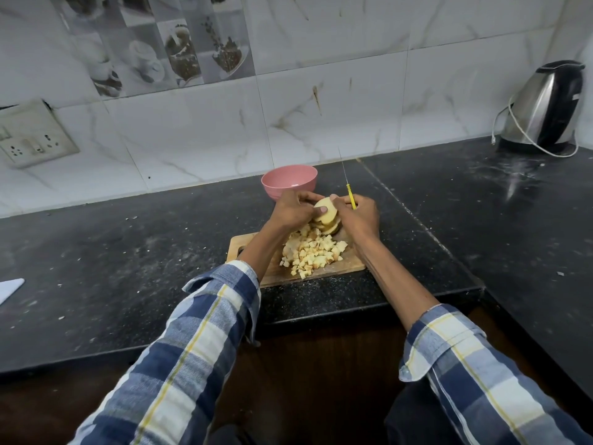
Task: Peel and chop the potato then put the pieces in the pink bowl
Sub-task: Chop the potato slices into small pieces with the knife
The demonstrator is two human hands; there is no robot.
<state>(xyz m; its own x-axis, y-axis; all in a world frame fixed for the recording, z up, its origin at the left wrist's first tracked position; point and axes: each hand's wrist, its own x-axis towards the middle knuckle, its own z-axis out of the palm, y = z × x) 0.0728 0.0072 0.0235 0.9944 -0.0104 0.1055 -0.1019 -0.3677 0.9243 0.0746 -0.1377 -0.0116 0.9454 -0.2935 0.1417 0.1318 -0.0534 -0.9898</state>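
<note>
A stack of peeled potato slices [325,213] stands at the far end of the wooden cutting board [340,268]. My left hand [293,211] grips the stack from the left. My right hand [357,218] holds a yellow-handled knife [350,195], blade pointing up and away, and its thumb touches the slices from the right. A heap of small potato cubes [313,253] lies on the board in front of the stack. The pink bowl [288,181] stands just behind my hands and looks empty.
A steel electric kettle [545,107] with a white cord stands at the back right of the black counter [128,268]. A wall socket [32,136] is at the left. A white object [9,289] pokes in at the left edge. The counter's front edge runs below the board.
</note>
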